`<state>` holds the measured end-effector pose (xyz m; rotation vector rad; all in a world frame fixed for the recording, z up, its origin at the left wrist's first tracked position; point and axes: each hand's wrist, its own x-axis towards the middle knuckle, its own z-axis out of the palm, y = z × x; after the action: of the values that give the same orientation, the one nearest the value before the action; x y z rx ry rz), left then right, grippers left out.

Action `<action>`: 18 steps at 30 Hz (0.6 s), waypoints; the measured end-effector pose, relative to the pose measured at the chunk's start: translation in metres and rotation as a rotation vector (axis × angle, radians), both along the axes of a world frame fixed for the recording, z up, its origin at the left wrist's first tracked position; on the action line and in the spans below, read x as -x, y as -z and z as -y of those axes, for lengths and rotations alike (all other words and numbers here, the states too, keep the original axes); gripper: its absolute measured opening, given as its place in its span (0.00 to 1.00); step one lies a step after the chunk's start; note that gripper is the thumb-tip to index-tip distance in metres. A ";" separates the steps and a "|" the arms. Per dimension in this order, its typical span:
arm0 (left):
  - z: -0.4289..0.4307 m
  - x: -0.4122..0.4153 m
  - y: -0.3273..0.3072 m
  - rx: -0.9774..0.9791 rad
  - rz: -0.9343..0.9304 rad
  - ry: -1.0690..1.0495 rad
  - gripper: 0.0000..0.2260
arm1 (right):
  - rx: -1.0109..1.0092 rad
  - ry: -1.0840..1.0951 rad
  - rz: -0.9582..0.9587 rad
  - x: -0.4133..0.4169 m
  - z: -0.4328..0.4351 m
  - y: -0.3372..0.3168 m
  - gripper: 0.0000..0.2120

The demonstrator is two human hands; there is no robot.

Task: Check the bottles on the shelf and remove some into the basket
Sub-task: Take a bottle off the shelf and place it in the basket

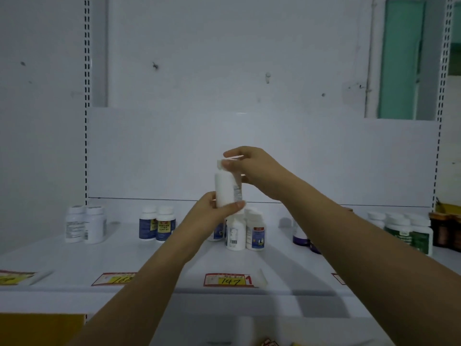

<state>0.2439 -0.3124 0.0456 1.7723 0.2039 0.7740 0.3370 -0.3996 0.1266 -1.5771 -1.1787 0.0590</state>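
Observation:
I hold a white bottle (225,188) upright in the air above the shelf (124,255), its printed label turned to the right. My left hand (212,213) grips its base from below, thumb across the front. My right hand (252,168) pinches the cap end from the right. Under the lifted bottle a small cluster of white bottles (245,233) stands on the shelf. No basket is in view.
More bottles stand in groups along the shelf: white ones (84,224) at left, blue-labelled ones (157,227), purple ones (303,239) behind my right forearm, green-labelled ones (409,231) and dark jars (445,231) at far right. Price tags (229,279) line the front edge.

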 end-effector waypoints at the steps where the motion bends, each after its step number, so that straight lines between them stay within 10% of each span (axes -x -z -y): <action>1: -0.002 0.002 -0.001 0.058 -0.004 0.051 0.20 | -0.002 -0.045 -0.016 0.000 0.002 0.001 0.15; 11: 0.005 0.005 -0.001 -0.252 0.008 -0.310 0.24 | -0.017 0.089 0.045 0.000 -0.005 0.009 0.21; 18: 0.002 0.009 -0.001 -0.001 0.029 0.022 0.19 | -0.033 -0.215 -0.086 -0.001 0.002 0.009 0.19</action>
<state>0.2344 -0.3146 0.0468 1.7608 0.1642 0.7836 0.3382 -0.4016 0.1178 -1.3999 -1.2712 0.2443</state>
